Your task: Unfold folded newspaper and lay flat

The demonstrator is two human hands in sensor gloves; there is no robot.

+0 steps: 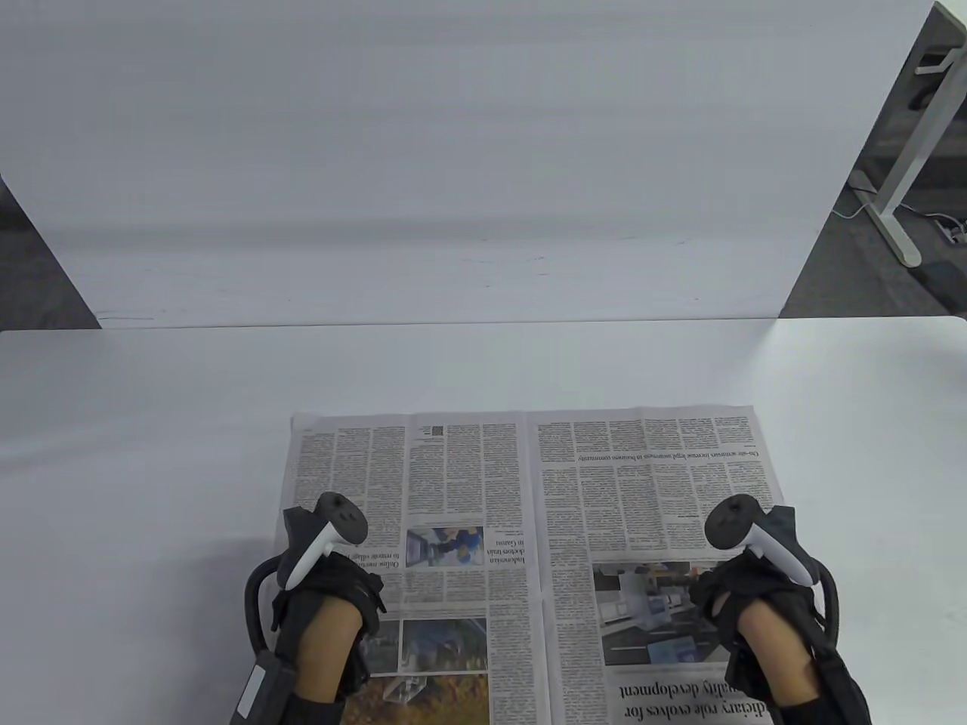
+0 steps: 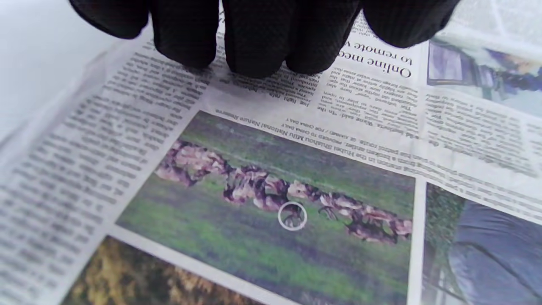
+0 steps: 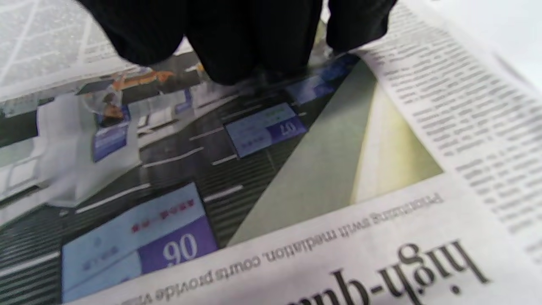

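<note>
The newspaper [image 1: 521, 483] lies spread open on the white table [image 1: 151, 453], printed side up, with its centre fold running away from me. My left hand [image 1: 344, 581] rests on the left page near its outer edge. Its gloved fingertips [image 2: 254, 46] press down on the text above a green photo on the newspaper [image 2: 271, 190]. My right hand [image 1: 725, 596] rests on the right page, and its fingertips [image 3: 237, 46] press on the dark photo of the newspaper [image 3: 296, 169]. Neither hand pinches the paper. The left page edge lifts slightly off the table.
A white board [image 1: 453, 151] stands upright along the table's far edge. A white desk leg [image 1: 899, 189] and cables are on the floor at the far right. Bare tabletop surrounds the paper to the left, right and behind.
</note>
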